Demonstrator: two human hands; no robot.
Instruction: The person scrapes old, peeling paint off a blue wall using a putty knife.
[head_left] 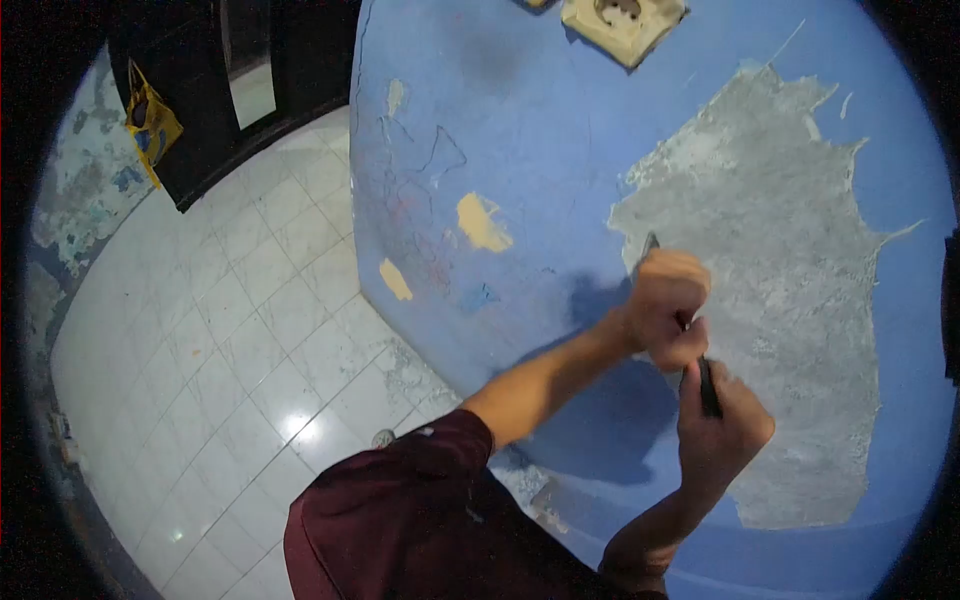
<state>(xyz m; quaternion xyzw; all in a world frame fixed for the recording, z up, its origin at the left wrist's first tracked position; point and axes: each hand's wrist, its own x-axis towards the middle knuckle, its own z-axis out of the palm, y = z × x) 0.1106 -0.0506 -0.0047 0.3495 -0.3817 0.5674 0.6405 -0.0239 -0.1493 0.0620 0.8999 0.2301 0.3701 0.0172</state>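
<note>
Left hand wrapped round a dark tool, right hand clamped on it just below, big gray patch behind both

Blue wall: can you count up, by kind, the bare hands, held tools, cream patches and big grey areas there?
Bare hands: 2, the left hand and the right hand
Held tools: 1, a dark-handled tool
Cream patches: 2, the larger patch and the smaller patch
Big grey areas: 1, the rough grey area
Total: 6
</note>
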